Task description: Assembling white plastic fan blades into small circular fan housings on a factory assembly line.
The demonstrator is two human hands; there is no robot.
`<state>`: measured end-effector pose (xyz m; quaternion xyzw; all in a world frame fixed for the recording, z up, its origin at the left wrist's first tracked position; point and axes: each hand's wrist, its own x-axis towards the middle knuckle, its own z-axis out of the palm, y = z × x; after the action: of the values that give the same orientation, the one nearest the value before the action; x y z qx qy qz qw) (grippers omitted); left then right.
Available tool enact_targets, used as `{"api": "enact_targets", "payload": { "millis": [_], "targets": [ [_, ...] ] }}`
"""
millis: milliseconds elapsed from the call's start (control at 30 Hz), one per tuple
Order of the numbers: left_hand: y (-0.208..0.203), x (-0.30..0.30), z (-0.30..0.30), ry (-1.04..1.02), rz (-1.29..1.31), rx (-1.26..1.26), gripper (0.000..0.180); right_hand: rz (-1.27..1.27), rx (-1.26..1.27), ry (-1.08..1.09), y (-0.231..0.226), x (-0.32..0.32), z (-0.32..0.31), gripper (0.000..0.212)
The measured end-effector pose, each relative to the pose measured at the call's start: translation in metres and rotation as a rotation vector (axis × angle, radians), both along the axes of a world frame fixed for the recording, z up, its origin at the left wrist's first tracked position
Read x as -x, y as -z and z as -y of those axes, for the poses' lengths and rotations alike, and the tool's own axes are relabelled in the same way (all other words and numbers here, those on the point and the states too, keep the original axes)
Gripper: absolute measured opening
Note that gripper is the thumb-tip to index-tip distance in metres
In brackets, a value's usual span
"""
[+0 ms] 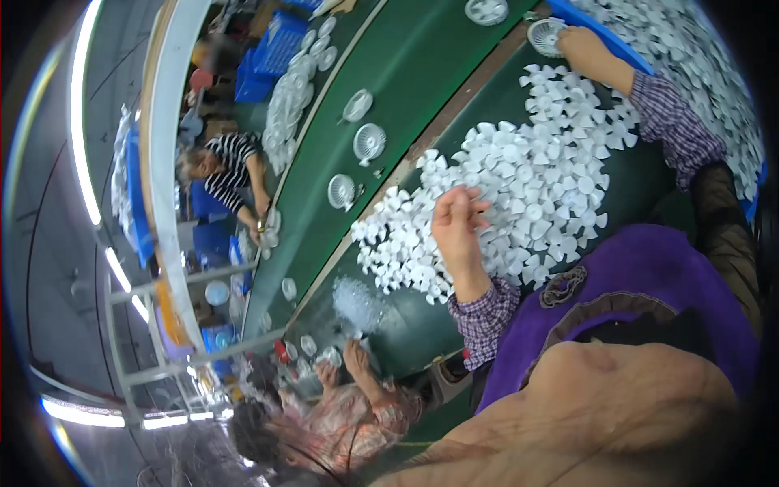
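Observation:
My left hand (459, 231) is raised over a broad heap of small white three-bladed fan blades (527, 174). Its fingers are curled in toward the thumb, and whatever they may hold is too small to make out. At the far right, my right hand (591, 55) grips the edge of a round, slotted white fan guard (545, 37), beside the conveyor and the rim of a blue bin. More of these guards, such as one guard (369, 143), lie spaced out along the green conveyor belt (320, 207).
A large blue bin (604, 31) full of white fan blades stands at the right. A pile of small clear parts (357, 303) lies left of the heap. One co-worker (349, 422) handles parts at near left; another, in stripes (231, 174), works across the belt.

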<state>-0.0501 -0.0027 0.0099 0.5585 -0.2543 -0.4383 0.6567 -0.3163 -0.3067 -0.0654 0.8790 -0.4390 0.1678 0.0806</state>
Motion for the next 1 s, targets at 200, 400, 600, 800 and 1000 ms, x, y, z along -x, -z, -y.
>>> {"api": "enact_targets", "payload": {
  "millis": [200,400,600,800,1000],
  "targets": [
    [-0.014,0.006,0.001,0.095,-0.019,0.021,0.033,0.267,0.014,-0.421,-0.086,-0.048,-0.073,0.009],
    [-0.009,0.006,0.018,0.116,-0.374,0.084,0.050,0.351,0.001,-1.082,-0.096,-0.107,-0.155,0.008],
    [-0.004,-0.037,-0.024,-0.255,-0.162,0.011,0.033,0.404,-0.109,-0.675,-0.091,-0.092,-0.122,0.019],
    [0.014,-0.064,-0.023,-0.295,-0.276,0.141,0.025,-0.111,-0.271,0.005,-0.022,-0.045,-0.025,0.040],
    [0.000,-0.048,-0.024,-0.256,-0.285,0.158,0.025,-0.139,-0.373,-0.015,-0.025,-0.065,-0.014,0.031]
  ]
}}
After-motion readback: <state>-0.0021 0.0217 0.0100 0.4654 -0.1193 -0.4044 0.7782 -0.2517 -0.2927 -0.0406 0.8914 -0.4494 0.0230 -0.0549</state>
